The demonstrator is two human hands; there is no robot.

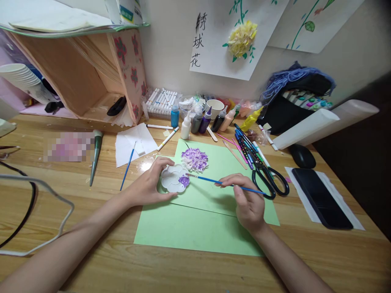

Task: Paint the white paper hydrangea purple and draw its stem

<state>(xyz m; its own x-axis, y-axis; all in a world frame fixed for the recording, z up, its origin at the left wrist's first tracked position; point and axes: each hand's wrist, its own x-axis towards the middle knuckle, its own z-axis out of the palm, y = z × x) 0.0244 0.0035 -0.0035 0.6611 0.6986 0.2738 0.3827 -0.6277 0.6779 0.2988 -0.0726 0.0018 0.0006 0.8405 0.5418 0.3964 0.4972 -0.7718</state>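
My left hand (149, 185) grips the near edge of a white flower-shaped palette (172, 179) that lies on green paper (198, 219). One well of the palette holds purple paint (184, 180). My right hand (247, 199) pinches a thin blue paintbrush (210, 180), whose tip rests in the purple paint. Just behind the palette sits a crumpled paper flower (194, 158), dabbed purple and white.
Black-handled scissors (269, 179) and several pens lie right of the green paper. A dark phone (320, 197) rests on white paper at far right. Paint bottles (195, 120) and a marker box stand at the back. Another blue brush (128, 165) and a green cone (96, 152) lie to the left.
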